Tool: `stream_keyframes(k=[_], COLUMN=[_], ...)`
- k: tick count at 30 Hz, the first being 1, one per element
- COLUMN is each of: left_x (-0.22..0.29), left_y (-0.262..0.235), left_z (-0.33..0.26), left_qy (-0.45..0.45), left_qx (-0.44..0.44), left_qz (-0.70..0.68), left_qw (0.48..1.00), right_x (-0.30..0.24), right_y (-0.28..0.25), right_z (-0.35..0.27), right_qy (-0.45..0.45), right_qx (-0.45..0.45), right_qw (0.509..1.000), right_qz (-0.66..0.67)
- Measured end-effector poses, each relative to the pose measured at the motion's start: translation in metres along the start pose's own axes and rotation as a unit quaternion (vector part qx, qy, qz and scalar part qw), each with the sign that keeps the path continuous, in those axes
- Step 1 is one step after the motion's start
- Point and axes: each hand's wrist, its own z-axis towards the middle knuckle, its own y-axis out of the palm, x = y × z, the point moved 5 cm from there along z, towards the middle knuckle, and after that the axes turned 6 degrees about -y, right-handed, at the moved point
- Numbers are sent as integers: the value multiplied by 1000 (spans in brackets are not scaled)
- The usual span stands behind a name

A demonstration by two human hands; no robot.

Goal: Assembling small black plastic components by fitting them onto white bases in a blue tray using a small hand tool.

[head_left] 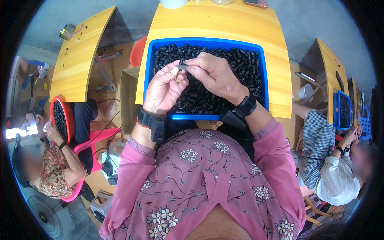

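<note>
My left hand (pixel 166 89) is raised over the near left part of a blue tray (pixel 200 117), its fingers closed in a pinch. At its fingertips is a small black part (pixel 181 62), mostly hidden by the fingers. A pale cream covering (pixel 175 71) shows on a digit of that hand. My right hand (pixel 218 76) meets it from the right, thumb and forefinger closed on a small flat grey piece (pixel 182 67) that touches or nearly touches the black part. Too little of the grey piece shows to tell its kind. Many loose black plastic parts (pixel 236 80) fill the tray below.
The tray rests on a yellow wooden table (pixel 276 60). A white container (pixel 174 3) and a dark phone-like device (pixel 256 3) lie at its far edge. A cardboard box (pixel 130 86) and red basin (pixel 138 52) stand left. People work at side tables with similar parts.
</note>
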Motion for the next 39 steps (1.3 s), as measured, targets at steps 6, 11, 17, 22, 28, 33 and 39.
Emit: stream_keyframes(k=[6, 11, 17, 22, 28, 33, 39], left_x=[3, 3, 4, 6, 9, 9, 11], left_y=[-5, -5, -4, -4, -6, -6, -7], left_z=[0, 0, 0, -1, -2, -3, -2], left_qy=[13, 13, 20, 17, 31, 30, 45], left_qx=[-4, -9, -11, -22, -26, -16, -21], left_qz=[21, 23, 42, 43, 27, 12, 50], left_qw=[1000, 1000, 999, 999, 999, 999, 998], right_x=[-2, -1, 6, 6, -5, -3, 6], right_y=[7, 8, 7, 6, 15, 16, 13], right_z=[2, 2, 1, 1, 5, 7, 6], right_qy=[-38, -37, -39, -16, -23, -33, -24], right_qx=[-19, -17, -9, 8, -30, -24, -4], right_qw=[998, 997, 999, 999, 998, 997, 995], right_qz=[-54, -60, -32, -47, -47, -64, -95])
